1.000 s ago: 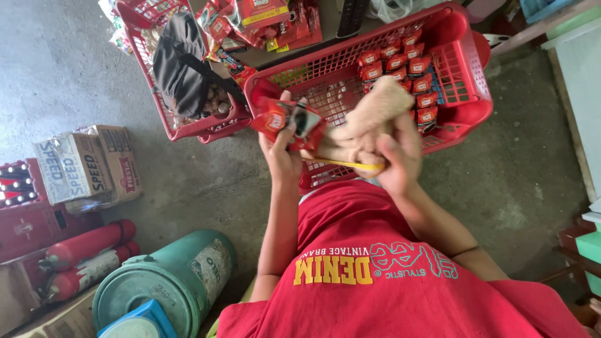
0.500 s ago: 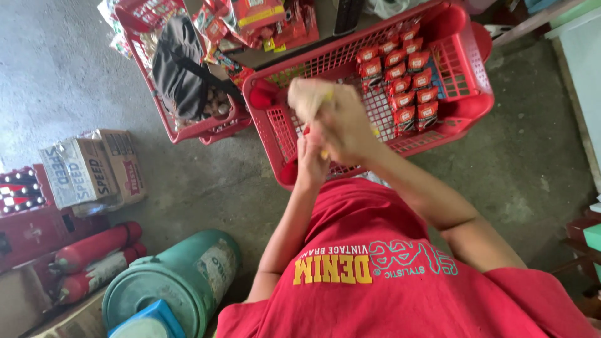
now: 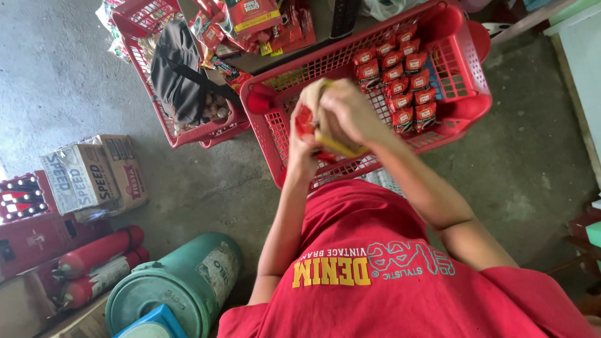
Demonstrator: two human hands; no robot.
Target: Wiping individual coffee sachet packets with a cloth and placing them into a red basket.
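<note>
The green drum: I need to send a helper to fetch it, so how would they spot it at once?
Start from the big red basket of small red packets, then look down to the floor by the person's left elbow. The green drum lies there beside red cylinders and cardboard boxes; it is the only round green container among red things.

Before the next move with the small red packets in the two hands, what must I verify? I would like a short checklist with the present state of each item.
1. Grip: the left hand and the right hand both close on the bundle of small red packets: ok.
2. Hands are over the red plastic lattice basket: ok.
3. Free room in the basket: its near left part is bare lattice: ok.
4. The rows of red sachets in the basket lie neat and flat: ok.
5. The yellow strip is closed around the bundle: cannot tell.
6. Number of packets in the bundle: cannot tell, the fingers cover them.
</note>
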